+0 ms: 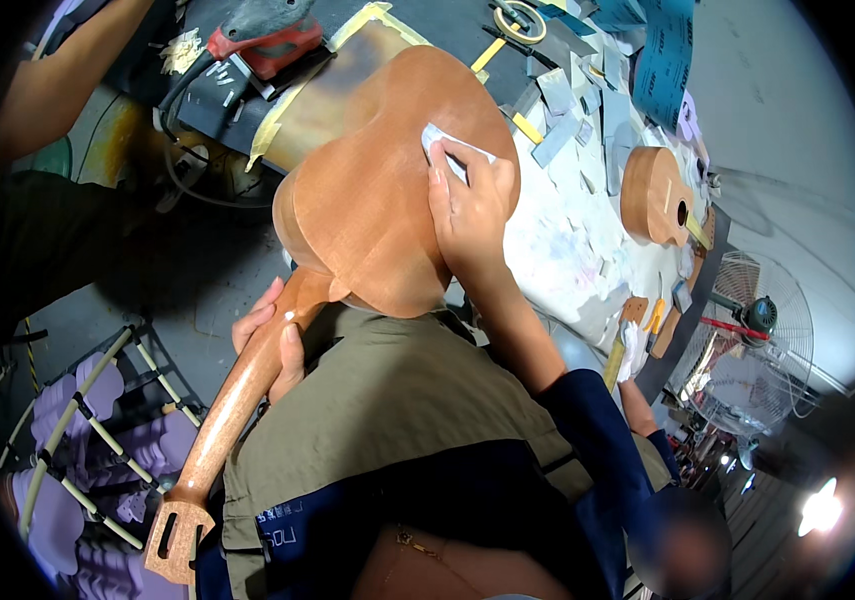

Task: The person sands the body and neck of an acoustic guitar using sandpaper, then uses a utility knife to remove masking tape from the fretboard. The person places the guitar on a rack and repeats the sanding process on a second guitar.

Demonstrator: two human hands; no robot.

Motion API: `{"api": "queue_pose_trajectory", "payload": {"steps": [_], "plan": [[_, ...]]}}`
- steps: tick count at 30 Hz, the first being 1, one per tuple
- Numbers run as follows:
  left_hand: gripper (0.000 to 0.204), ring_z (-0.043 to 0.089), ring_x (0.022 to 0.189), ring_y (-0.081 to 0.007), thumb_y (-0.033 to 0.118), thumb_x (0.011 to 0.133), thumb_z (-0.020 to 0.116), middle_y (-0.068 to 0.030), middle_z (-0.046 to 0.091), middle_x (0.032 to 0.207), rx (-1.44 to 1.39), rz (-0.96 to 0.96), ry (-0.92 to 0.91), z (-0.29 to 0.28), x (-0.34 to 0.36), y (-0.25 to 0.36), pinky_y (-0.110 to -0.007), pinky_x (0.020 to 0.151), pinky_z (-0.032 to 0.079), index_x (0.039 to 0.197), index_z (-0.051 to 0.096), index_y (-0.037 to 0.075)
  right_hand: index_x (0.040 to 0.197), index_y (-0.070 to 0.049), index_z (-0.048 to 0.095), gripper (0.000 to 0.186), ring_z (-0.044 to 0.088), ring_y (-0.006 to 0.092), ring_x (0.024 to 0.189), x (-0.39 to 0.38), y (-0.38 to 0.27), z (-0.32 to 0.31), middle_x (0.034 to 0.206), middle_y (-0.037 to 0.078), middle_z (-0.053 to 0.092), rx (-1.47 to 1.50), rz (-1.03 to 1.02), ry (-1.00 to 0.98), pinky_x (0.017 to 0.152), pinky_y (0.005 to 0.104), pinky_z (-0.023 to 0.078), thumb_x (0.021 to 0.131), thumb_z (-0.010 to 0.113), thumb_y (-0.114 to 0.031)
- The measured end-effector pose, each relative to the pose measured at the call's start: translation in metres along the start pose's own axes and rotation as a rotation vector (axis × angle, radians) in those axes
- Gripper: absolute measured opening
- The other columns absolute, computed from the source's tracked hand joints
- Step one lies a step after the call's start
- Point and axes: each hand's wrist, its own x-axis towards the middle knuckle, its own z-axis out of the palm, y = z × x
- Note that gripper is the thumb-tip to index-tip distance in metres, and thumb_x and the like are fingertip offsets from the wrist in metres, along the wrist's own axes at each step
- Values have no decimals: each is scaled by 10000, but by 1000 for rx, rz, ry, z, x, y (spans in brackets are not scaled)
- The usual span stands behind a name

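A brown wooden ukulele (387,190) lies back side up across my lap and the bench edge, its slotted headstock (179,535) pointing to the lower left. My left hand (272,335) is wrapped round the neck (237,410) near the heel. On the back of the body, my right hand (472,200) presses a folded pale sheet (439,133), which looks like sandpaper, flat against the wood. The fingertips rest on the sheet, and its far corner sticks out past them.
A red and grey power sander (265,42) stands at the far left of the bench. Sandpaper scraps (557,95) litter the right side, near a second ukulele body (652,195). Co-workers' arms (72,75) show at both sides. A rack with purple pieces (97,440) stands lower left, a fan (752,340) right.
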Motion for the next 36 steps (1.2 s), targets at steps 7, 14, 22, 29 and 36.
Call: {"api": "queue_pose_trajectory", "payload": {"steps": [7,14,22,29,36], "plan": [[316,443,1191,-302,47,834,575,-287,450,1256,21,67,-41,-7,0,-9,-440,1038,309,1107,416,27,986,-14,670,197,470,283,870,13,13,5,969,97,596,95,25,-58,776,358,406,824,577,-77],[301,456,1181,-305,49,837,572,-293,453,1252,25,63,-34,-3,3,-6,-437,1028,322,1091,412,29,973,0,667,187,486,285,889,26,18,6,949,100,606,107,54,-45,789,370,413,823,589,-81],[293,453,1183,-303,47,841,573,-276,455,1257,-8,51,-40,-4,-1,-7,-436,1027,323,1086,413,47,1003,-6,667,215,499,261,879,23,13,4,956,96,620,128,12,-80,806,337,400,855,560,-119],[276,452,1185,-294,39,847,557,-267,457,1259,-4,48,-50,-3,3,-7,-428,1028,322,1083,416,49,952,10,674,191,487,262,879,36,22,9,952,94,612,129,40,-84,795,332,399,852,567,-113],[278,455,1187,-301,39,845,562,-278,458,1253,58,39,-52,-1,5,-2,-434,1021,332,1078,410,38,962,-7,679,191,488,270,893,34,35,10,952,84,619,102,63,-81,817,342,402,855,570,-122]]}}
